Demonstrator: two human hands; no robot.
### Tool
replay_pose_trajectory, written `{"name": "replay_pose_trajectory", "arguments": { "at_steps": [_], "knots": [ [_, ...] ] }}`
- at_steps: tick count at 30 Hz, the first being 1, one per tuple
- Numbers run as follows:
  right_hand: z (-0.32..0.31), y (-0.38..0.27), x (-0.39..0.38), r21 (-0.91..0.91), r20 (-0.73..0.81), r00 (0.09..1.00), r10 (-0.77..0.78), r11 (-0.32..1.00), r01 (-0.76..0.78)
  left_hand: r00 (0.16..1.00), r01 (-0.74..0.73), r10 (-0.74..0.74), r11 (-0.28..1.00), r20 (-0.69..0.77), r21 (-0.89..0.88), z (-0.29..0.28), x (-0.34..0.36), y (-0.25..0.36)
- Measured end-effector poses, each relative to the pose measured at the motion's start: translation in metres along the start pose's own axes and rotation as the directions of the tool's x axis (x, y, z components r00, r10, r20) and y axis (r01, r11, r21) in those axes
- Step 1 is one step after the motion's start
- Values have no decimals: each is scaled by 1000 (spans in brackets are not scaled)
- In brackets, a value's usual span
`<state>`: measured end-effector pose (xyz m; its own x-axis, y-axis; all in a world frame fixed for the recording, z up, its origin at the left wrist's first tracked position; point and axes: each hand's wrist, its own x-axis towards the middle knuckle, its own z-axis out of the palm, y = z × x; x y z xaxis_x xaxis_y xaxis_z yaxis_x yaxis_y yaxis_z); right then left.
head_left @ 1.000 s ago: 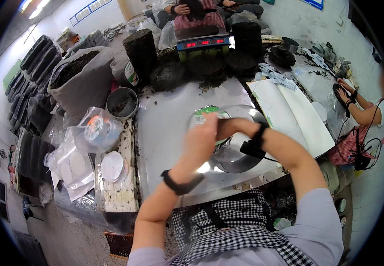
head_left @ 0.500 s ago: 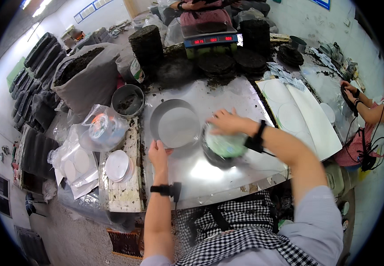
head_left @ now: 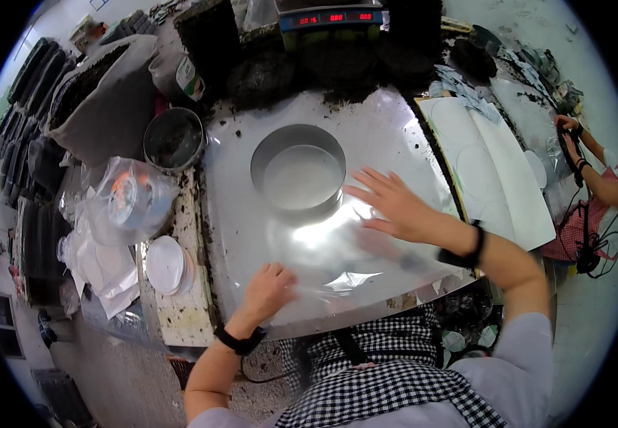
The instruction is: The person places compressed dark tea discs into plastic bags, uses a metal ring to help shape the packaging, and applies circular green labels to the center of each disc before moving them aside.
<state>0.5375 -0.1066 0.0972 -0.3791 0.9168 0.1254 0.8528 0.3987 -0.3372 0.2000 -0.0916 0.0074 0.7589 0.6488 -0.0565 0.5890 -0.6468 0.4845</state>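
Observation:
A round grey metal ring mould stands on the shiny metal tabletop, with a pale grey round surface visible inside it. My right hand is just to the ring's right, palm down, its fingers spread and nothing in them. Nearer the front edge, my left hand hovers above the tabletop with its fingers curled in. It is slightly blurred, and no object shows in it.
On the left are a stack of white discs, a metal bowl, a bagged tub and an open sack. Dark stacks and a scale line the back. White sheets lie right; another person's hands work beyond.
My left hand has let go of the ring and drawn back toward me. My right hand has left the green-topped round thing, which no longer shows beside the ring. The view has shifted.

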Motion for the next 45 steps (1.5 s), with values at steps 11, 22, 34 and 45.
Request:
{"name": "replay_pose_trajectory", "arguments": {
  "at_steps": [11, 22, 34, 45],
  "knots": [
    [53, 62, 5, -278, -13, 995, 96, 956, -96, 996, 86, -85, 992, 19, -87, 3, -16, 6],
    [21, 61, -119, -66, -44, 980, 193, 978, -196, 982, 188, -180, 968, -60, 167, 24, -11, 38],
    [-80, -76, -161, 888, 306, 898, -315, 435, -150, 982, 125, -106, 985, -155, 118, -71, 2, 58],
    [71, -107, -85, -57, -174, 982, -73, 996, 64, 875, -137, 343, 852, -341, 506, -81, -59, 106]
  ]
}}
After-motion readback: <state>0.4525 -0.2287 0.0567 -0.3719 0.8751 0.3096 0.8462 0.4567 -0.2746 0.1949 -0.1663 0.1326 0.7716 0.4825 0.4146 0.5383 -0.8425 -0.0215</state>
